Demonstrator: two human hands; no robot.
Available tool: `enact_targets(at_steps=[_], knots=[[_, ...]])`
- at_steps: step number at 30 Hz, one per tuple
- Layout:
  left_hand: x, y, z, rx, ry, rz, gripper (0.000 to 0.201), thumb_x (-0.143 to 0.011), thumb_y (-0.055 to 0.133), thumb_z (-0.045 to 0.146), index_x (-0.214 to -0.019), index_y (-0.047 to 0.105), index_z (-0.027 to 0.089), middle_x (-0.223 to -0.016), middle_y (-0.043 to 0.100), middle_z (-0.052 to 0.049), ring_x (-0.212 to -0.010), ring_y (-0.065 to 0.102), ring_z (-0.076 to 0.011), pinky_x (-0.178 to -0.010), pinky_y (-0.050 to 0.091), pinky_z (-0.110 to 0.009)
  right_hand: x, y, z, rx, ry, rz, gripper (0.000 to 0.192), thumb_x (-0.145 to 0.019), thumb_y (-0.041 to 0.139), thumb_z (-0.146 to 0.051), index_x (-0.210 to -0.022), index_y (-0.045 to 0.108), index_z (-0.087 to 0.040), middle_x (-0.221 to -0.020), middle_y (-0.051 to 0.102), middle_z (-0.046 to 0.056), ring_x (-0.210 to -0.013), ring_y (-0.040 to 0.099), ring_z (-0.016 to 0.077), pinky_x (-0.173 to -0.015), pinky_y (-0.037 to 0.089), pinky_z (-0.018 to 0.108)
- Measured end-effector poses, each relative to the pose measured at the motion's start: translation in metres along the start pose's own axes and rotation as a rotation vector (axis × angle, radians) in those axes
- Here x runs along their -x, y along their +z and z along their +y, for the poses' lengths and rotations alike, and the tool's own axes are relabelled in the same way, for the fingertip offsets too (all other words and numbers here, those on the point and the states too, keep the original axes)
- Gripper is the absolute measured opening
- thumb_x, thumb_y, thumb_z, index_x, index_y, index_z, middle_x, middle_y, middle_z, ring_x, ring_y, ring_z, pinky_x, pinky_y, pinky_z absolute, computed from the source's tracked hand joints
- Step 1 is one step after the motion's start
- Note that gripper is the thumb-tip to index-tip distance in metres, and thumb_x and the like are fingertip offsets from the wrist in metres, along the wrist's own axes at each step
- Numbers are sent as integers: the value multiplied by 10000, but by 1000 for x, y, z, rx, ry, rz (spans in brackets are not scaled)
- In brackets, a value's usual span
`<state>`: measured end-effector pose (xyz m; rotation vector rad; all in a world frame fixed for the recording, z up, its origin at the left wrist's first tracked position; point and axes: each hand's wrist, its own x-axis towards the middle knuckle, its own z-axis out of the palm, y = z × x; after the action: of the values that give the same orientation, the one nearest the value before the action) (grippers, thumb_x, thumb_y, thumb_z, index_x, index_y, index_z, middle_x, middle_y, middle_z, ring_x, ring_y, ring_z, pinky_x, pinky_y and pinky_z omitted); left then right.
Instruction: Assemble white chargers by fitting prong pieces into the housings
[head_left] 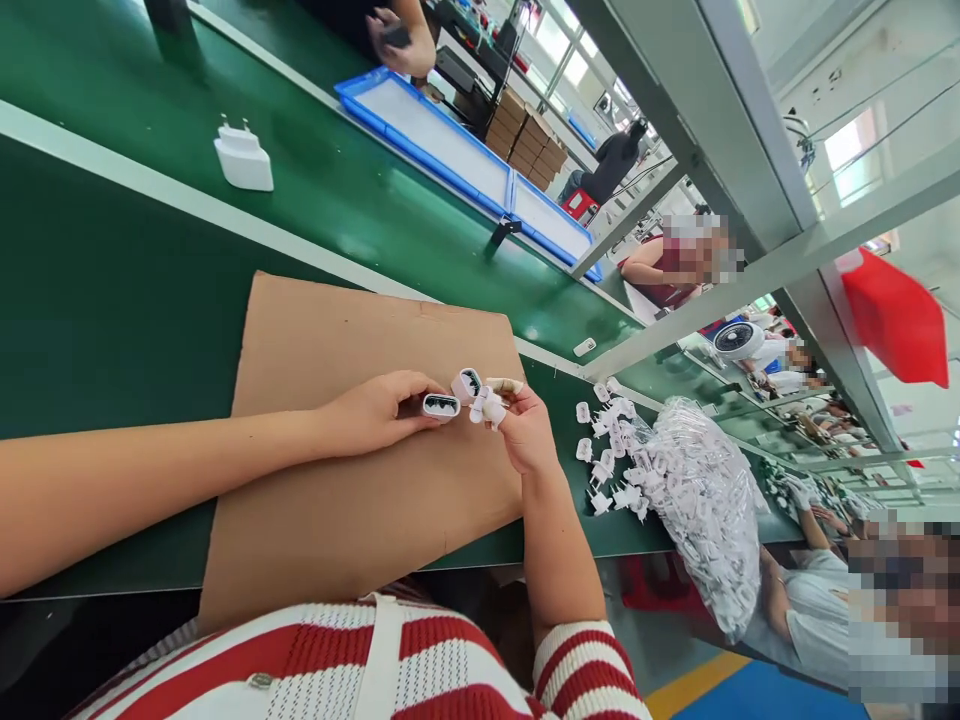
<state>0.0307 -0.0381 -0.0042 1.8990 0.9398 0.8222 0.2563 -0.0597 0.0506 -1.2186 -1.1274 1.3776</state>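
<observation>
Holding a white shell (441, 405) pinched in left hand (373, 412), right hand (525, 432) clamped on plug parts (486, 405) above cardboard (360, 500); no readable writing anywhere.

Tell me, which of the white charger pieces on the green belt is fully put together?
The white charger standing alone at the far left of the green belt, prongs pointing up. The shells in the left hand and right hand are open and hollow.

left hand (375, 412) pinching an open white shell (441, 405) | right hand (525, 430) gripping a small plug piece (489, 406) plus another shell (466, 383) | all over a cardboard sheet (360, 500) | bag of white parts (705, 500) sitting just to the right
</observation>
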Motion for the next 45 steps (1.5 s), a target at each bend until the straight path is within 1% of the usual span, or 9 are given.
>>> enact_targets(at_steps=[4,8,12,18,22,27,33,39,45], knots=[[0,-2,4,24,37,-16,523,-863,647,637,-1175,687,218,-1142,729,-79,-1011,680,-268,-873,561,-357,4,1,0,134,-127,-21,373,-614,910,-350,-950,784,-246,-1035,756,35,-900,694,202,-770,570,339],[1,-2,3,-3,67,-41,490,-902,595,629,-1101,714,197,-1081,727,-86,-992,671,-266,-869,552,-361,14,0,-1,283,-263,45,285,-712,860,-317,-987,799,-276,-1044,745,22,-966,694,202,-916,568,365],[1,-2,1,3,72,-6,523,-876,647,647,-1152,712,208,-1130,721,-89,-1048,658,-275,-936,545,-374,21,0,-3,380,-269,127,277,-770,823,-305,-1044,784,-285,-1055,752,25,-946,688,194,-892,575,355],[0,-12,1,-24,60,-163,462,-875,648,612,-1116,747,230,-1059,697,-88,-1006,655,-258,-892,563,-345,22,1,-5,287,-242,84,186,-790,807,-339,-956,770,-263,-957,724,18,-841,663,169,-797,591,333],[1,-13,2,-62,77,-126,512,-822,705,614,-1139,724,213,-1122,694,-99,-1052,643,-272,-931,553,-364,18,8,-3,192,-275,18,131,-740,836,-312,-830,759,-254,-976,712,27,-899,680,186,-770,603,323],[1,-10,1,-60,93,-108,449,-876,652,607,-1075,742,214,-1071,721,-88,-1031,644,-270,-912,544,-360,15,15,2,119,-210,62,481,-636,915,-276,-1082,733,-267,-1059,759,33,-910,713,196,-870,617,379],[0,-10,-3,-55,143,-92,438,-877,657,587,-1078,752,209,-1090,723,-88,-1032,644,-269,-941,518,-366,25,18,-4,478,-277,28,222,-845,747,-307,-1064,761,-272,-1092,770,30,-989,698,210,-961,582,396],[-1,-10,-4,-54,137,-91,423,-878,647,618,-951,755,216,-961,714,-73,-971,633,-256,-873,522,-343,32,26,0,816,-420,-19,357,-918,636,-237,-1267,691,-283,-1135,728,66,-1019,656,229,-977,545,402],[-3,-8,-5,-36,203,-87,419,-900,633,605,-884,719,195,-931,711,-73,-916,633,-237,-846,507,-331,26,28,10,1142,-619,-91,386,-867,523,-85,-1178,696,-235,-1024,696,87,-981,610,244,-887,530,379]])
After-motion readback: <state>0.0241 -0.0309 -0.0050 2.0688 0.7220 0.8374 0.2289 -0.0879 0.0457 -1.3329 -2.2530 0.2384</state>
